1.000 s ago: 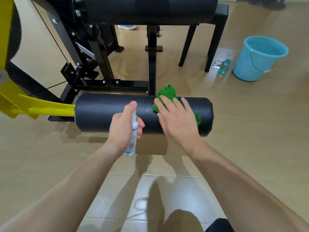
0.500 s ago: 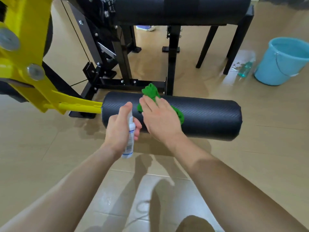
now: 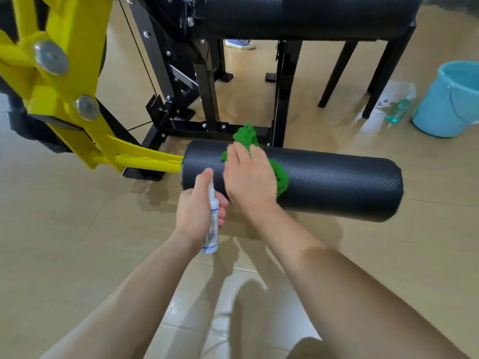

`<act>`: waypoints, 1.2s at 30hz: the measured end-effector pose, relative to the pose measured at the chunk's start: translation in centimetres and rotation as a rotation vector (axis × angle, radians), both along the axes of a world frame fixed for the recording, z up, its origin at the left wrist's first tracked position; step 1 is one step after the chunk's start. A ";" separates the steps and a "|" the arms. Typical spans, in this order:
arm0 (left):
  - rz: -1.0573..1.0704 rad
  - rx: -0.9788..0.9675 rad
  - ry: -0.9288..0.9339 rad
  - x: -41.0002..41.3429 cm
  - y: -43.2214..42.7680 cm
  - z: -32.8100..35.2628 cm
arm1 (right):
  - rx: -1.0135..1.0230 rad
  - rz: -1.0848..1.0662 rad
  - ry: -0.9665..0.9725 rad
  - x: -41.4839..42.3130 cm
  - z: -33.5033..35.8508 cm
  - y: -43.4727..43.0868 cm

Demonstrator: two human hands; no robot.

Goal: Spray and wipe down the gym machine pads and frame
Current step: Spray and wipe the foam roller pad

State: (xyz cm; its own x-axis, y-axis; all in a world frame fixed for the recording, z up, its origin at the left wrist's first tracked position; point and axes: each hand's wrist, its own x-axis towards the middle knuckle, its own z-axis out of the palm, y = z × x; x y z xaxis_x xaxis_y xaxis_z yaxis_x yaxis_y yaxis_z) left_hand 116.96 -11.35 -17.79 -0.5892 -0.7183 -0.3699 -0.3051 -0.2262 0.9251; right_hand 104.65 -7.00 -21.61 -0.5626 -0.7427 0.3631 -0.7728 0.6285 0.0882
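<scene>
A black roller pad (image 3: 337,180) lies across the middle of the view, fixed to a yellow lever arm (image 3: 145,160) of the gym machine. My right hand (image 3: 248,177) lies flat on a green cloth (image 3: 278,174) and presses it onto the pad near its left end. My left hand (image 3: 194,211) grips a small white spray bottle (image 3: 213,226) upright just in front of the pad, forefinger on the nozzle. A larger black pad (image 3: 311,16) spans the top of the view.
The black steel frame (image 3: 207,99) stands behind the roller. At the right a light blue bucket (image 3: 451,99) sits on the tiled floor with a teal bottle (image 3: 396,111) beside it. A shoe (image 3: 239,44) shows behind the frame.
My right hand has slid the green cloth leftward along the roller pad, toward the yellow arm. My left hand keeps the spray bottle in the same pose. The camera has swung left.
</scene>
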 end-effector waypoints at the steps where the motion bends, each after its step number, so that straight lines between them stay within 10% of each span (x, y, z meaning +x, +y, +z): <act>1: 0.045 -0.003 0.003 0.6 -0.9 0.1 | 0.026 0.053 -0.027 1.4 -0.1 -2.7; 13: 0.080 0.077 0.057 2.1 -3.1 0.7 | -0.097 -0.110 0.045 -3.4 0.8 9.9; 24: 0.250 0.009 0.059 5.7 -6.1 1.1 | 0.109 0.429 0.153 4.9 0.0 -9.9; 36: -0.204 -0.071 0.028 -2.2 1.2 0.7 | -0.259 -0.011 0.196 -5.1 -2.6 17.3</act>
